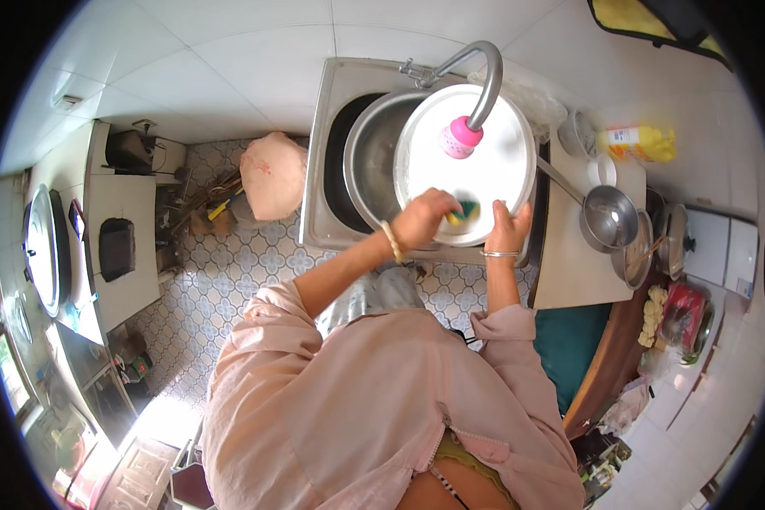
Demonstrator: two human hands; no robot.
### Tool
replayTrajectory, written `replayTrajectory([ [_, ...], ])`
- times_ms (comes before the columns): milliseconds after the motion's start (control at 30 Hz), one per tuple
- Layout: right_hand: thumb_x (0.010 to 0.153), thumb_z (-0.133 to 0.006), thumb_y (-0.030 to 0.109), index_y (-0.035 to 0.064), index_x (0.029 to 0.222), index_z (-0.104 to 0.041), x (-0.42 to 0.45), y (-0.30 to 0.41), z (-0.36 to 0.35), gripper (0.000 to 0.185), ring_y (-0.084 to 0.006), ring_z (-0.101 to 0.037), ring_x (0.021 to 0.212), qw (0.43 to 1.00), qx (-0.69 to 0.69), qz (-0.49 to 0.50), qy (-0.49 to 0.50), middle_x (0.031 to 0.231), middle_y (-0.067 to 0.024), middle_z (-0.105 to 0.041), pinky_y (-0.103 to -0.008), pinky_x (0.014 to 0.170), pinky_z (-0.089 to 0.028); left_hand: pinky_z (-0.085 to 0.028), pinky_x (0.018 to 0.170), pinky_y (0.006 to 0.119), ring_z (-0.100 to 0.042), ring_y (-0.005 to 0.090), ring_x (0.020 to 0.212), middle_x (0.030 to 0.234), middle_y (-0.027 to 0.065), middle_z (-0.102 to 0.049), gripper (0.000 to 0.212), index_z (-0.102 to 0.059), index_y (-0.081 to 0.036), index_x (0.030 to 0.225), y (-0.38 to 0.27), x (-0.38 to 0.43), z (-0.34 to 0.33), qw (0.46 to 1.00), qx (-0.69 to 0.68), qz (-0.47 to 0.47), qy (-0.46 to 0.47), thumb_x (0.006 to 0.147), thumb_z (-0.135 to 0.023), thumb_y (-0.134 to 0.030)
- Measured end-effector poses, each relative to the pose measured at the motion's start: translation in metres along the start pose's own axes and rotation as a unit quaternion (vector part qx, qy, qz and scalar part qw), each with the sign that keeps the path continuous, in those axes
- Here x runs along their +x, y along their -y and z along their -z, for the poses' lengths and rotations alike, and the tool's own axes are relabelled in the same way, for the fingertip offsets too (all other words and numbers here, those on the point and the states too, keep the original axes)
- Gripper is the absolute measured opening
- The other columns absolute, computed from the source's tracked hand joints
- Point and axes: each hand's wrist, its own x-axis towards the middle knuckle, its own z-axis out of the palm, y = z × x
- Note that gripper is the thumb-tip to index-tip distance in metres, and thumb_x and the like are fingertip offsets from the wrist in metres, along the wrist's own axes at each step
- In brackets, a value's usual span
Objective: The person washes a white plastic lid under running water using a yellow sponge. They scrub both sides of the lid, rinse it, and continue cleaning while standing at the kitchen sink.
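My left hand (425, 218) holds a green and yellow scrubbing sponge (464, 211) against the inside of a white basin (414, 167), near its lower edge. Thumb up on the inner side, my right hand (507, 228) grips the basin's lower right rim. The basin rests tilted over a stainless steel bowl (370, 166) in the metal sink (319, 153). Above the basin hangs a curved faucet (494, 70) with a pink sprayer head (462, 137); no water stream can be made out.
On the counter (564, 268) to the right are a long-handled metal ladle or pan (609, 220), a white cup (602, 171), metal bowls (631, 255) and a yellow bottle (641, 143). Left of the sink stands a pinkish covered object (273, 175). A stove counter (124, 248) is farther left.
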Motion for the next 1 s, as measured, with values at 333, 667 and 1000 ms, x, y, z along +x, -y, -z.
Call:
replayTrajectory([
  [333, 0.067, -0.055, -0.006, -0.0031, 0.111, -0.043, -0.002, 0.011, 0.016, 0.045, -0.0157, -0.051, 0.087, 0.998, 0.022, -0.040, 0.037, 0.101, -0.0098, -0.052, -0.0266, 0.080, -0.042, -0.042, 0.075, 0.035, -0.053, 0.0205, 0.086, 0.084, 0.0003, -0.055, 0.010, -0.058, -0.013, 0.081, 0.077, -0.021, 0.012, 0.906, 0.361, -0.012, 0.218, 0.072, -0.054, -0.012],
  [667, 0.068, -0.054, -0.003, -0.0054, 0.107, -0.044, 0.000, 0.038, 0.016, 0.041, -0.0168, -0.053, 0.084, 0.989, -0.144, 0.023, 0.036, 0.099, -0.0123, -0.054, -0.0270, 0.076, -0.044, -0.042, 0.077, 0.042, -0.055, 0.0259, 0.092, 0.098, 0.0084, -0.058, 0.019, -0.060, -0.010, 0.093, 0.131, 0.007, 0.001, 0.850, 0.421, 0.261, 0.179, 0.077, -0.053, -0.017],
  [1000, 0.064, -0.055, -0.004, -0.0045, 0.108, -0.045, 0.003, 0.022, 0.006, 0.044, -0.0159, -0.054, 0.084, 0.995, -0.075, -0.018, 0.060, 0.097, -0.0107, -0.056, -0.0261, 0.076, -0.044, -0.048, 0.068, 0.034, -0.060, 0.0287, 0.074, 0.084, 0.0168, -0.061, 0.019, -0.058, 0.000, 0.095, 0.026, 0.036, -0.025, 0.943, -0.174, 0.215, -0.184, 0.076, -0.057, -0.005],
])
